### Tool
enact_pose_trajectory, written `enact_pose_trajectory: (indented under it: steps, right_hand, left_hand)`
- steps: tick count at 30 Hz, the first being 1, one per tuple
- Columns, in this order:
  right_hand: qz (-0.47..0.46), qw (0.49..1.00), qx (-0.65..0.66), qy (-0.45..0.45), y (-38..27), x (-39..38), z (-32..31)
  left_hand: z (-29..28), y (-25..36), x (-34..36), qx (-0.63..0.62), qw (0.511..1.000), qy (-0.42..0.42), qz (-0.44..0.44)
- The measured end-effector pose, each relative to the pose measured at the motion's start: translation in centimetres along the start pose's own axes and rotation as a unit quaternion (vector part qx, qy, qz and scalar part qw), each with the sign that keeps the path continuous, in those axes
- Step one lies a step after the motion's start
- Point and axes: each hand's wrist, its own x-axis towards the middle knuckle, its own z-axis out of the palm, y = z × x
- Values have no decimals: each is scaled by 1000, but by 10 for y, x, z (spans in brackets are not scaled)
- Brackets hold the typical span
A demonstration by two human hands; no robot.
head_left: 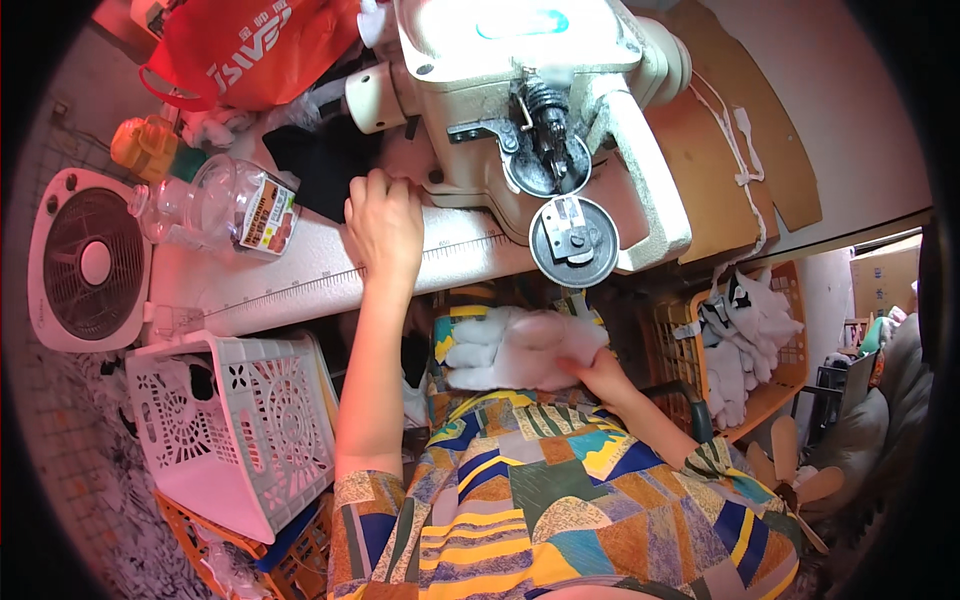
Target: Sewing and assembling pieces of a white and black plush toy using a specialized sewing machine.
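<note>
My left hand [386, 226] rests on the white machine bed [460, 244] with its ruler marking, fingers curled at the edge of black fabric [305, 160]; what is under the fingertips is hidden. My right hand [596, 374] grips a white, padded, glove-shaped piece [515, 345] lying on my lap over the patterned apron [540, 480]. Above my hands stands a cream industrial sewing machine [510, 40] with a dark spring mechanism [550, 130] and two metal feed discs, the lower one [572, 258] nearest the white piece.
At left are a fan [80, 285], clear jar [215, 200], orange container [138, 145], red bag [240, 50] and white plastic basket [200, 430]. At right, an orange crate [670, 360] holds white pieces [735, 350], beside brown board [750, 150] and a white cord [740, 140].
</note>
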Motion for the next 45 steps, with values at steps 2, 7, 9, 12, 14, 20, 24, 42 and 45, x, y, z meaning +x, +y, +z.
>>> enact_pose_trajectory:
  steps: [2,7,9,12,14,20,24,42,45]
  right_hand:
    - [29,999,-30,-10,0,-6,-17]
    - [-5,999,26,34,-5,-28,-32]
    - [-15,998,3,53,-13,-33,-35]
    - [-62,991,-78,84,-8,-26,-44]
    - [-109,986,-63,110,-12,-27,-43]
    - [-299,909,-180,227,-48,-37,-24]
    - [-257,961,-60,80,-74,-36,-4]
    - [-62,994,12,91,-84,-54,-98]
    - [-144,988,14,47,-79,-56,-99]
  left_hand:
    - [3,0,-3,27,999,14,32]
    - [0,0,-9,-56,997,52,-2]
    - [-2,-1,-10,-64,997,43,-12]
    - [-8,0,-10,-50,999,5,-4]
    - [-10,2,-12,-43,999,5,5]
    - [-7,-2,-31,-104,980,170,11]
    - [-22,25,-56,-39,956,255,141]
    - [23,125,-180,-289,874,-275,278]
    - [0,125,-159,-440,858,-229,132]
